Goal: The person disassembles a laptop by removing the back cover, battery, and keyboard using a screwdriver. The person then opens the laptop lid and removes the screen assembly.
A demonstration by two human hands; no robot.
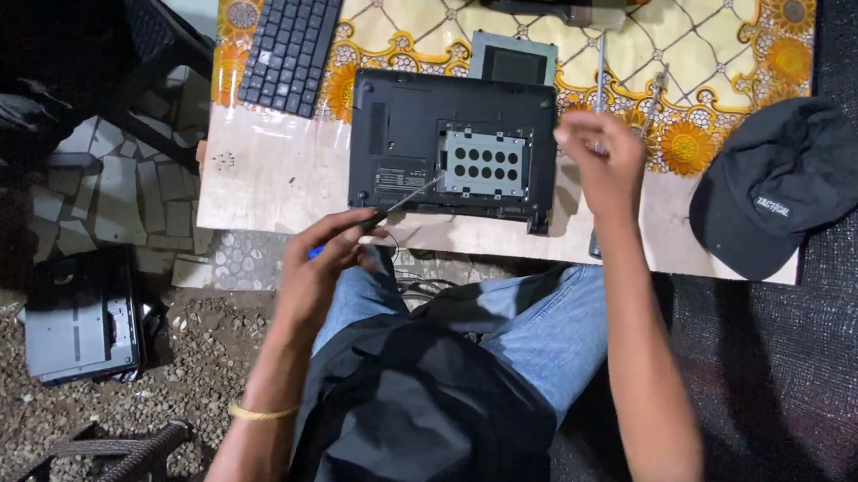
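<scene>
With our left hand [329,252] gripping the thin blue-handled screwdriver [392,206], we keep its tip straight over the upside-down black laptop [404,126] while our right hand [598,157] pinches something tiny.

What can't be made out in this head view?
- Right hand: blurred; whether its fingers pinch anything is unclear.
- Screwdriver tip: too small to tell if it touches the laptop.
- Keyboard: cut off by the top edge.
- Left hand covers the screwdriver's handle.
</scene>
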